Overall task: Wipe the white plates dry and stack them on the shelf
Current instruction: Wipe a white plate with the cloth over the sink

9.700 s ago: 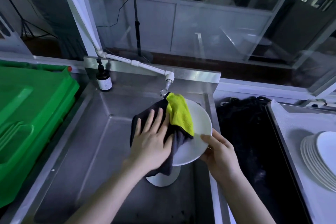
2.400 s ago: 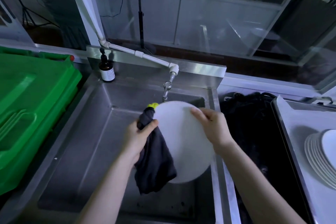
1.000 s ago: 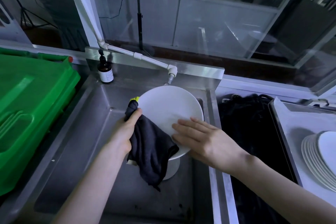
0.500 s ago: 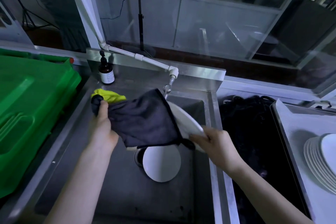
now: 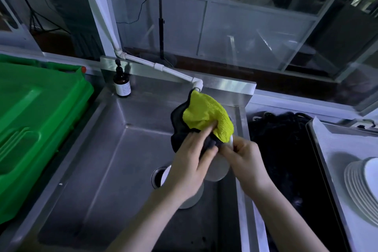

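Over sink [image 5: 122, 159]: left hand [image 5: 190, 168] presses cloth [image 5: 206, 116] flat-fingered onto plate [image 5: 217, 170]; right hand [image 5: 243, 161] pinches its rim.
Most of plate hidden under cloth. Judged stiff, breakable, slick if damp; hold by rim, other hand supporting beneath.

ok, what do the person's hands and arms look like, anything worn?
Left hand and right hand are bare: no gloves, rings or watch visible. Left forearm and right forearm are bare to the frame's bottom edge; no sleeve shows. The left hand is slightly motion-blurred.
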